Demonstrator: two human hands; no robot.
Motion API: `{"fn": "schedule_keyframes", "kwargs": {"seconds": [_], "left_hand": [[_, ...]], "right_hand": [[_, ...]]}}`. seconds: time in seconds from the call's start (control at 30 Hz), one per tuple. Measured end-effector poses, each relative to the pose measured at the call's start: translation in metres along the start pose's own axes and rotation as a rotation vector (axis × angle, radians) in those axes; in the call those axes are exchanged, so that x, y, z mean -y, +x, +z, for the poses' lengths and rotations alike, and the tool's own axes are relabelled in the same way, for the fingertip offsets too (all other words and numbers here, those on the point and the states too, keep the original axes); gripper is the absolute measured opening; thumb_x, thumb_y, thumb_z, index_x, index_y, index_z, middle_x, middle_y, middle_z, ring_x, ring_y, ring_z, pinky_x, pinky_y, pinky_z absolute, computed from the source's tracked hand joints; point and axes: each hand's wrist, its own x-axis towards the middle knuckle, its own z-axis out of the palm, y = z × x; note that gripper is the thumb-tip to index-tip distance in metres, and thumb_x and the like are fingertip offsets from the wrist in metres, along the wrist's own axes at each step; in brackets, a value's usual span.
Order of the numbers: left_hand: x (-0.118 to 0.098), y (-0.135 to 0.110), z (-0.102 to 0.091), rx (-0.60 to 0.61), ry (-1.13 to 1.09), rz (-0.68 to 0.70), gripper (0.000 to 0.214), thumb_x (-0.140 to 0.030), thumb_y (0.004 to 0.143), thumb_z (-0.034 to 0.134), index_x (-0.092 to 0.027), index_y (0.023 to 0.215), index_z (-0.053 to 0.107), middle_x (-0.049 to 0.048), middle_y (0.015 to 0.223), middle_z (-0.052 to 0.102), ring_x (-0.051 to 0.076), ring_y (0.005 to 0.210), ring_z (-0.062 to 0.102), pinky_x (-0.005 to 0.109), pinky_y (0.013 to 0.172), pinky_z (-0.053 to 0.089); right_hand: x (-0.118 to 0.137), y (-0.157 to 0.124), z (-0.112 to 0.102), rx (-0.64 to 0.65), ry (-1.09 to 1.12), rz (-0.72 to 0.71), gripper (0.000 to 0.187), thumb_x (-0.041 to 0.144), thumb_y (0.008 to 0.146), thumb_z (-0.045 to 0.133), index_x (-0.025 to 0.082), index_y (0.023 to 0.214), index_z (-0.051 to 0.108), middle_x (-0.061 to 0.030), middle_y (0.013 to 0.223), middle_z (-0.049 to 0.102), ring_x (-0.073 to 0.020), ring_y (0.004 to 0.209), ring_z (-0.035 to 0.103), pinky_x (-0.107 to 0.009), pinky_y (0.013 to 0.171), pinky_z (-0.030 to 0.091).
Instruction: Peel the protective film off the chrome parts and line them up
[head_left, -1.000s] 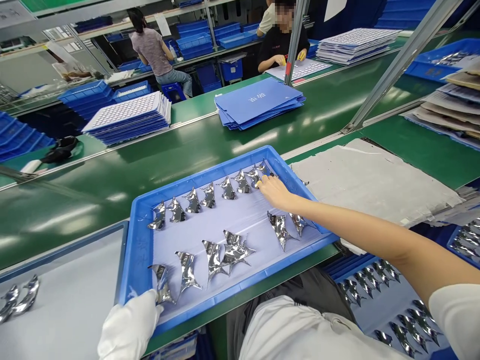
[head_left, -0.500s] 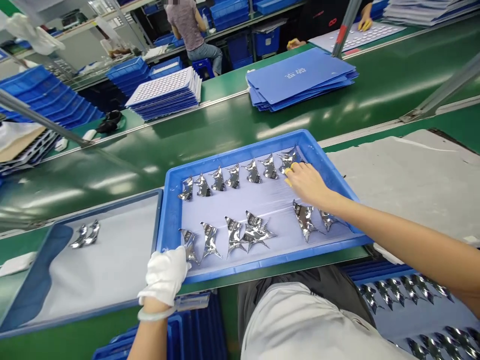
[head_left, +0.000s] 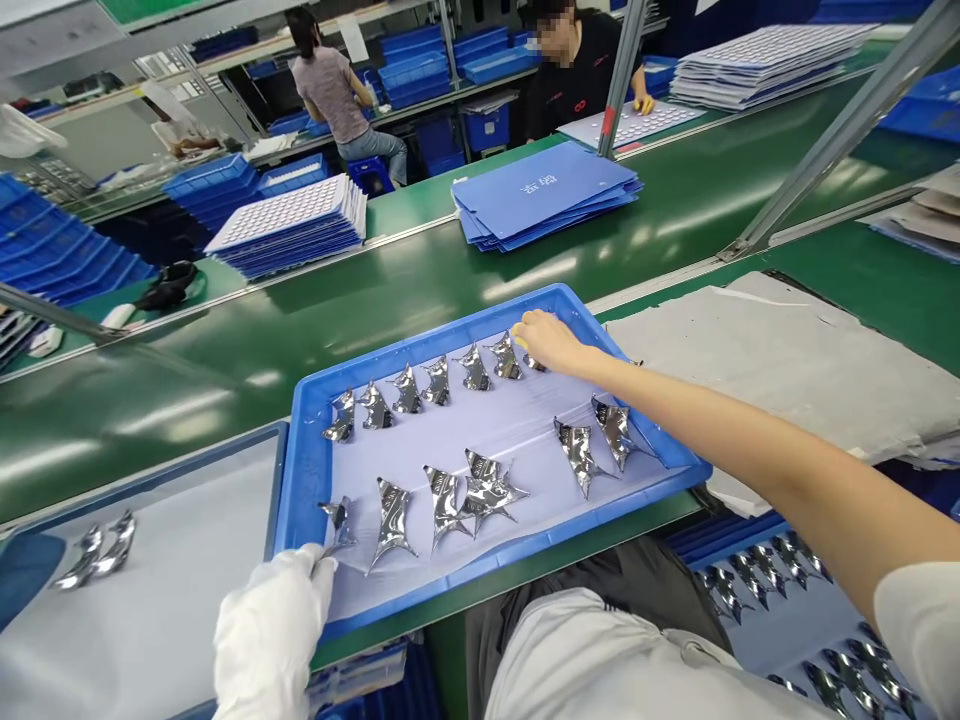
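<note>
Head view: blue tray [head_left: 304,470] before you, lined with pale sheet [head_left: 465,425]. Silvery pieces [head_left: 394,520] in far and near rows, mostly spaced, presumably so polished faces avoid rubbing; two in near row touch or overlap. Your gloved left hand [head_left: 274,620]: fingers drawn together at near-left corner; whether pinching sheet or rim, cannot tell. Your ungloved right hand [head_left: 551,342]: fingers curled over far row's right end, hiding piece beneath; grip cannot be told.

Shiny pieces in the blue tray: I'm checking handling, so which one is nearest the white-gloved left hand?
The leftmost piece in the near row: it sits just beyond the left hand, while the others in the blue tray lie farther away.
</note>
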Motion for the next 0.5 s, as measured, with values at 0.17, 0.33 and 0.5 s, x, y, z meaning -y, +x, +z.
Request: {"fn": "schedule_keyframes", "kwargs": {"seconds": [0.17,0.33,0.5], "left_hand": [[0.016,0.0,0.001,0.053,-0.272,-0.18,0.06,-0.054,0.095,0.023,-0.022,0.13,0.06,0.0129,0.118,0.068,0.034,0.098,0.066,0.042,0.085,0.047],[0.031,-0.002,0.026,-0.001,-0.466,-0.176,0.06,-0.059,0.091,0.029,-0.024,0.122,0.065,0.0135,0.118,0.068,0.037,0.104,0.064,0.048,0.09,0.047],[0.045,0.003,0.053,-0.136,-0.875,-0.096,0.042,-0.047,0.083,0.051,-0.025,0.114,0.068,0.0088,0.114,0.07,0.037,0.114,0.061,0.048,0.097,0.047]], "right_hand": [[0.021,0.032,0.008,0.045,0.001,-0.06,0.018,0.018,0.097,0.05,0.011,0.107,0.063,-0.0125,0.113,0.06,-0.0238,0.106,0.054,-0.037,0.089,0.042],[0.029,0.045,0.01,0.103,0.01,-0.073,0.024,0.033,0.095,0.061,0.012,0.107,0.063,-0.0084,0.114,0.061,-0.0224,0.108,0.058,-0.042,0.093,0.048],[0.034,0.048,0.008,0.129,0.036,-0.054,0.027,0.034,0.095,0.061,0.012,0.111,0.063,-0.0094,0.117,0.061,-0.023,0.109,0.059,-0.044,0.094,0.049]]}}
